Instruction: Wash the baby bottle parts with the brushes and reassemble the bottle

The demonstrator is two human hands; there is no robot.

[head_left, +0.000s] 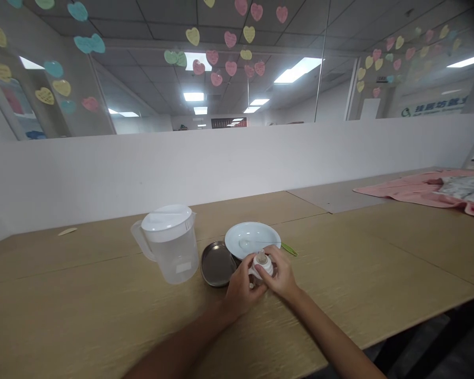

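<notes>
A baby bottle [263, 261] with a clear teat and a white collar is held upright between both hands, just in front of the bowl. My left hand [242, 287] is closed around its left side and lower part, where a white handle shows. My right hand [281, 273] grips the collar from the right, thumb across the front. Most of the bottle's body is hidden by my fingers. Right behind it, a pale blue-white bowl [237, 234] has a thin utensil with a green handle [289, 249] resting across its rim.
A dark metal tray [216, 266] lies left of my hands, with a lidded clear pitcher [177, 255] beside it. Far left is a small flat beige piece [67, 231]. A pink cloth [411, 190] lies at the far right. A white wall [205, 163] bounds the wooden table [102, 316] behind.
</notes>
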